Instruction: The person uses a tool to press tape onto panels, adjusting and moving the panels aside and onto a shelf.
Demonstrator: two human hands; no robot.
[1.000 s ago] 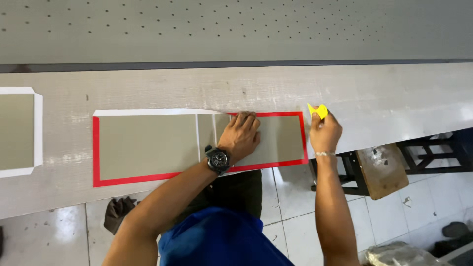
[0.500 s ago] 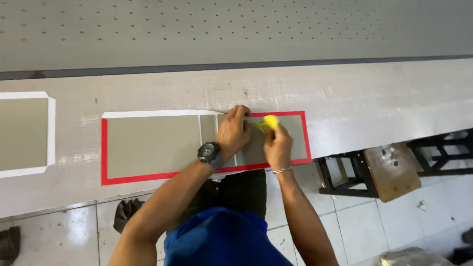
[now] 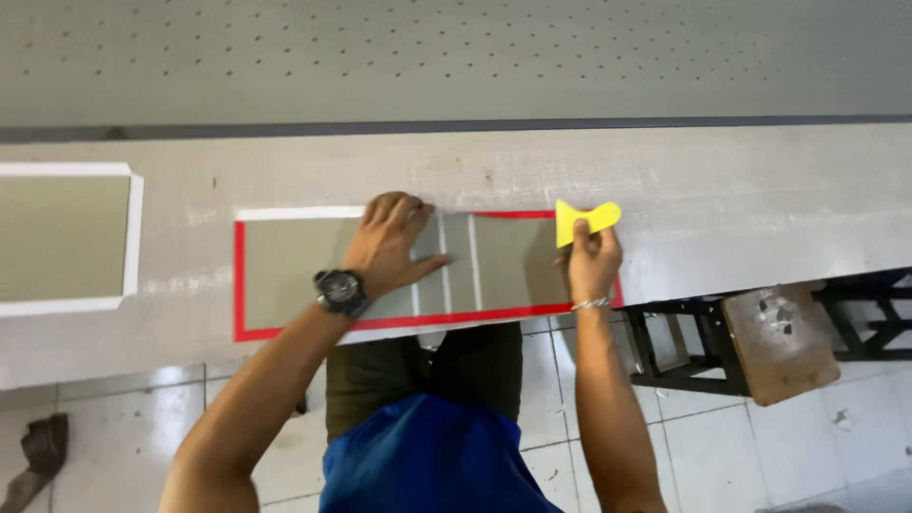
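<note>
My right hand [image 3: 591, 261] has its grip closed on a yellow scraper [image 3: 581, 220], pinched by the narrow end so the broad edge points up at twelve o'clock, lifted just at the right end of the panel [image 3: 285, 266]. Held that way, I judge the flat edge is ready to press down and sweep.

My left hand [image 3: 388, 245] lies open and flat, palm down, fingers spread toward one o'clock. It holds nothing; it seems to pin the grey panel so it cannot slide. A black watch [image 3: 339, 291] sits on that wrist.

The panel lies on the long pale worktop [image 3: 741, 199], framed in red tape [image 3: 239, 285] on the left, bottom and right, with white tape [image 3: 299, 213] along the top left. Thin white strips [image 3: 474, 261] run upright between my hands.

At nine o'clock lies a second panel [image 3: 62, 237] edged in white. At four o'clock, below the worktop, a stool [image 3: 774, 342] stands on the tiled floor [image 3: 95, 427].
</note>
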